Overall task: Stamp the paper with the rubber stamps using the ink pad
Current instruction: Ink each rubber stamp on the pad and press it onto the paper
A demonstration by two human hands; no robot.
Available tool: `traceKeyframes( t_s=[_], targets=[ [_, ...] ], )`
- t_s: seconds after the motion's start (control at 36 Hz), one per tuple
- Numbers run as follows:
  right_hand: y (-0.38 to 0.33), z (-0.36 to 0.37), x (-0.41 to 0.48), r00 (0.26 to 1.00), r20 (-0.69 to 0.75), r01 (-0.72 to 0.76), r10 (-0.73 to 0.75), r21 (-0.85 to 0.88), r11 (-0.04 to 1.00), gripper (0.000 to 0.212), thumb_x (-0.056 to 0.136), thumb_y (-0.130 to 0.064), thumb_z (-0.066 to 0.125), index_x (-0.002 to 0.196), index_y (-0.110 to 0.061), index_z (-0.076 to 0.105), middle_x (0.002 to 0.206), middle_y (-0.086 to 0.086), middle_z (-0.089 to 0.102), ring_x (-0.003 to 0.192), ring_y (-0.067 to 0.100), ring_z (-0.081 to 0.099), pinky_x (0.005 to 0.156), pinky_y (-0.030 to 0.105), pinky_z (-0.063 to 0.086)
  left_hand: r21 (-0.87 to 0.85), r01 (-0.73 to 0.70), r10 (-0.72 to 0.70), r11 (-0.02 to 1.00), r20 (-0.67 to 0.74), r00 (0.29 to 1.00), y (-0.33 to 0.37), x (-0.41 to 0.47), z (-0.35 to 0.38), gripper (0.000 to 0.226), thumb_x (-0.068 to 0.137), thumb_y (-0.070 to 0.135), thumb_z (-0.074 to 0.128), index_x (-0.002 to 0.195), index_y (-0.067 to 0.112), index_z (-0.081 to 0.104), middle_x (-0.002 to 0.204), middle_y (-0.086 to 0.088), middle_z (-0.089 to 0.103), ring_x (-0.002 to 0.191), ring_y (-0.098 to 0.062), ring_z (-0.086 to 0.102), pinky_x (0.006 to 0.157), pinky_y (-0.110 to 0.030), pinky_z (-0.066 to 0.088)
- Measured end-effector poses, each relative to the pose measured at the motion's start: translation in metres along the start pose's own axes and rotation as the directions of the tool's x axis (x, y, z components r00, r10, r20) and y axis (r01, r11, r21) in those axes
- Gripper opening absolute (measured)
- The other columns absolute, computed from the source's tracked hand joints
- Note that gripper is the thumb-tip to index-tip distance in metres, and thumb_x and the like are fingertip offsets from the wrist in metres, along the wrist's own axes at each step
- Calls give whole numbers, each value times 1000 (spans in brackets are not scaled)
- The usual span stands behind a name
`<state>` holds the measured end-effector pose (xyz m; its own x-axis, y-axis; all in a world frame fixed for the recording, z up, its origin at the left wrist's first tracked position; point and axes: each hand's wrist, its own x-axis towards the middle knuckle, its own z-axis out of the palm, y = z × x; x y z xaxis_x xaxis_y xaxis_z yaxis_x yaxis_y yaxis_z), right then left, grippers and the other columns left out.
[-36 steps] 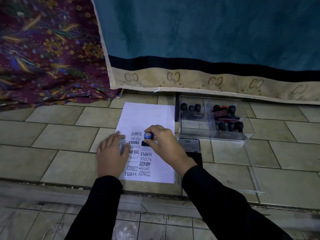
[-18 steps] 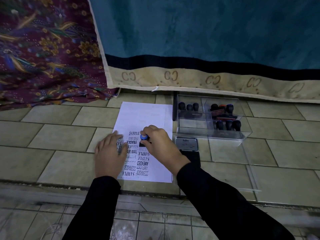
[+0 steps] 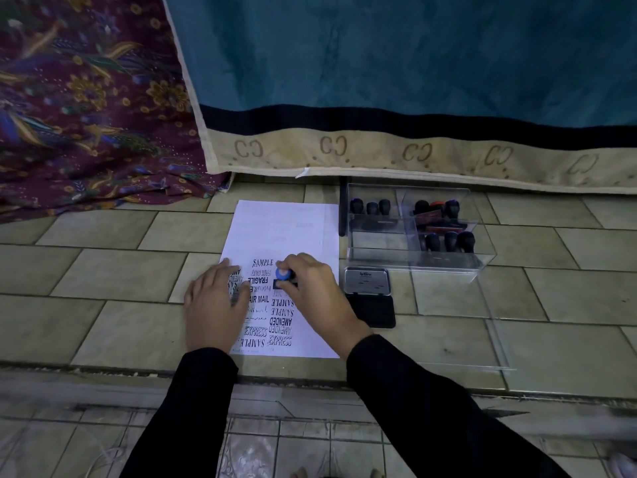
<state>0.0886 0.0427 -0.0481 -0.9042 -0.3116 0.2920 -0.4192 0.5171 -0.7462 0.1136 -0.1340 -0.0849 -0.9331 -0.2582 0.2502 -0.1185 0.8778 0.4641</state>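
Tiled floor [image 3: 103, 270] is serving as the work surface. Left hand [image 3: 215, 305] is lying flat with fingers straight, pressing on the left side of the paper [image 3: 286, 229] and grasping nothing. Right hand [image 3: 317, 298] is gripping the blue-topped stamp [image 3: 284, 273] with curled fingers and thumb. The stamp's dark base is sitting down against the sheet just below the "SAMPLE" print.

The sheet is lying on the tiles, its lower half carrying prints (FRAGILE, AIR MAIL, AMENDED, EXPRESS) and its upper half showing mostly blank.

Ink pad [image 3: 374, 310] is sitting open just right of the sheet, metal lid [image 3: 367, 281] flipped back toward the clear plastic box [image 3: 413, 260]. That box is holding more dark-handled stamps [image 3: 370, 207] in its compartments; the exact count is unclear.

Behind everything, a teal cloth [image 3: 413, 63] is hanging down to the floor, with maroon floral fabric [image 3: 86, 98] draping on its left.
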Motion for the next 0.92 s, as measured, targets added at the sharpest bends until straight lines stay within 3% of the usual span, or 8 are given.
traceKeyframes(
  t_s=[0.14,0.22,0.28,0.39,0.53,0.64,0.78,0.92],
  targets=[
    [-2,-39,23,930,-331,-71,162,270,960,19,79,-1,70,98,-6,66,95,6,63,76,-4,59,72,10,49,-11,-3,3,1000,0,1000,0,-1,-1,30,92,27,61,120,18,61,140,0,54,128,-24,45,110,-41,28],
    [6,-85,36,834,-516,-88,197,228,970,26,80,-4,71,105,-9,67,101,3,57,75,-8,59,74,7,49,-18,-1,1,1000,-8,1000,0,-1,0,29,91,26,61,119,18,62,139,0,55,128,-24,45,110,-42,28],
    [18,-113,41,800,-559,-146,217,170,975,31,80,-8,72,110,-10,66,101,0,59,70,-14,58,71,1,47,-21,-3,3,1000,-13,1000,0,-1,0,28,91,26,61,118,18,62,139,0,55,127,-24,46,110,-43,28],
    [46,-141,41,802,-491,-332,341,109,937,33,78,-12,75,108,-11,59,89,-2,61,64,-4,55,58,-1,43,-13,-1,0,1000,-12,1000,-1,0,2,29,91,27,61,119,19,61,139,1,55,127,-23,46,110,-42,28],
    [63,-132,46,838,-363,-476,407,-120,871,17,78,-14,75,91,-11,65,81,-1,61,68,8,56,66,18,45,-6,-20,19,1000,-16,1000,-5,0,3,29,91,28,61,118,20,61,139,1,55,126,-23,47,109,-41,29],
    [67,-118,53,882,-208,-466,423,-246,850,13,75,-12,76,80,-10,64,82,7,67,75,17,61,67,22,45,-3,-14,14,1000,-18,1000,-4,0,3,28,90,28,62,118,20,61,138,2,56,125,-23,48,108,-41,29],
    [65,-110,65,874,-85,-480,479,-308,821,12,75,-15,76,79,-9,67,90,9,69,85,21,63,68,25,45,-16,-1,1,1000,-16,1000,-2,0,3,28,90,25,63,118,19,62,138,2,56,126,-23,47,109,-42,28],
    [67,-106,69,863,12,-476,506,-318,820,12,83,-8,68,95,-7,71,105,10,69,105,23,60,89,31,49,-15,6,-6,1000,-11,1000,0,-1,0,29,90,25,63,118,18,62,138,1,56,127,-24,47,111,-44,30]
  ],
)
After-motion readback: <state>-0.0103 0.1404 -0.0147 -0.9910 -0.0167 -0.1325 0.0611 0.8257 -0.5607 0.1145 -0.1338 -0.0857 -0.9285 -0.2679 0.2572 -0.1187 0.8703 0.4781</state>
